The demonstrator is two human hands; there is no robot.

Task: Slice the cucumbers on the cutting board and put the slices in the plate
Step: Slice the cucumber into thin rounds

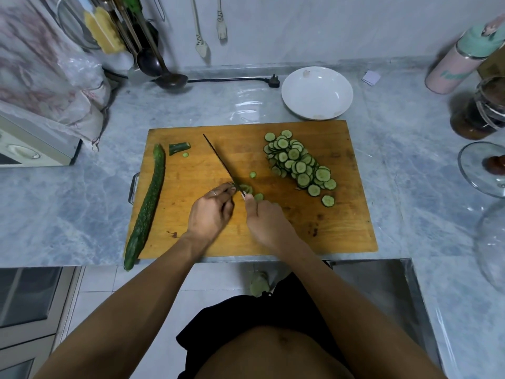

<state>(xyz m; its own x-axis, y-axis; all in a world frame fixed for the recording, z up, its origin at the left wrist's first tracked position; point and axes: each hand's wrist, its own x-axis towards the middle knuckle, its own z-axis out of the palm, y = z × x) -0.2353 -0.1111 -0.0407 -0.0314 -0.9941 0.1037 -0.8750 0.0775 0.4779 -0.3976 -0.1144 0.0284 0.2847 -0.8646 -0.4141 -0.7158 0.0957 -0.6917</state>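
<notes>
A wooden cutting board (328, 228) lies on the counter. My right hand (269, 220) grips a knife (218, 160), blade pointing away to the upper left. My left hand (211, 210) pinches the small last piece of a cucumber (246, 188) right against the blade. A heap of cucumber slices (299, 164) lies on the board's right half, with loose slices (253, 175) near the blade. A whole cucumber (146, 207) lies along the board's left edge, its near end hanging over the counter's front. A cut end piece (179, 148) sits at the top left. The white plate (317, 93) stands behind the board.
A black plug and cord (274, 81) lie left of the plate. Ladles (172, 79) hang at the back left beside a covered appliance (35, 143). Bottles and glass jars (481, 110) crowd the right side. A steel sink (382, 291) is at the front right.
</notes>
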